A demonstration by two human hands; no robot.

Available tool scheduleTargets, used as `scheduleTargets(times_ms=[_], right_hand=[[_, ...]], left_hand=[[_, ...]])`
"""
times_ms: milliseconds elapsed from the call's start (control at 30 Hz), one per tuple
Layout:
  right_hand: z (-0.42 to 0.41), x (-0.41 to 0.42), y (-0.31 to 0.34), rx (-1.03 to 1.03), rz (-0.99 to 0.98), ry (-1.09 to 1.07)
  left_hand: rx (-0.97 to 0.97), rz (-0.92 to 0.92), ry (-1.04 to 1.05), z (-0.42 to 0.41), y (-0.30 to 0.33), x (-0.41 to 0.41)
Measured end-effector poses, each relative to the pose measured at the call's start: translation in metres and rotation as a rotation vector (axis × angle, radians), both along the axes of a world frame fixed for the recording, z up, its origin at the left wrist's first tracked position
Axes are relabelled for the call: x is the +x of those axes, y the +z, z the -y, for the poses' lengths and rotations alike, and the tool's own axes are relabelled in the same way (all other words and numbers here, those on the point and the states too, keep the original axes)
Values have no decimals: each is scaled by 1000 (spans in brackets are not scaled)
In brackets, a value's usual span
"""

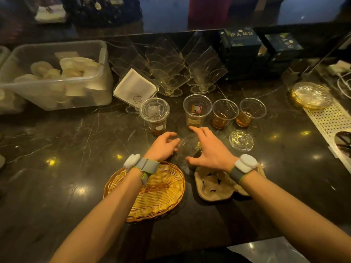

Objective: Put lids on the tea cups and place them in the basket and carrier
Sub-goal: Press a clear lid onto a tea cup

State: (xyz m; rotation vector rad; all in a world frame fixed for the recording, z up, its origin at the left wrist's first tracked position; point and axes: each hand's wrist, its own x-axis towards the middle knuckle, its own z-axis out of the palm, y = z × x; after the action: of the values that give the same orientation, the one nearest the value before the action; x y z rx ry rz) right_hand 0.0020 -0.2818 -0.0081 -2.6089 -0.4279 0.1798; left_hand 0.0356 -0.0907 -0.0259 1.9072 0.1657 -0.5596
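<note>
A clear tea cup (187, 149) with a clear lid on top stands between my hands, just beyond the wicker basket (152, 196) and the cardboard carrier (212, 188). My left hand (162, 148) curls against the cup's left side. My right hand (208, 151) spans its lid and right side, fingers spread. Behind them stand a lidded cup (154, 114), an open cup with a sticker (196, 111) and two smaller open cups (224, 114) (250, 112), all holding some brown tea. A loose lid (241, 140) lies to the right. Basket and carrier hold nothing.
A clear bin (57, 76) of white items sits at the back left. Acrylic stands (171, 73) and a napkin holder (135, 86) line the back, with dark boxes (239, 52) beside them. A glass plate (311, 95) and a perforated drain tray (332, 120) lie on the right.
</note>
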Motion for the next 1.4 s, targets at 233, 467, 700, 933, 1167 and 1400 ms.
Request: scheduleTargets(times_ms=[233, 467, 700, 933, 1167, 1400], right_hand=[[5, -13, 14, 272, 72, -42], [11, -9, 34, 366, 115, -47], [20, 27, 61, 170, 243, -44], [23, 84, 72, -81, 219, -56], [15, 115, 54, -109, 79, -42], [12, 122, 37, 25, 27, -36]], left_hand=[[-263, -227, 37, 25, 26, -8], [-392, -269, 38, 43, 33, -8], [33, 47, -7, 35, 5, 20], [85, 216, -66, 42, 3, 38], [40, 263, -54, 48, -8, 52], [-42, 287, -32, 51, -19, 67]])
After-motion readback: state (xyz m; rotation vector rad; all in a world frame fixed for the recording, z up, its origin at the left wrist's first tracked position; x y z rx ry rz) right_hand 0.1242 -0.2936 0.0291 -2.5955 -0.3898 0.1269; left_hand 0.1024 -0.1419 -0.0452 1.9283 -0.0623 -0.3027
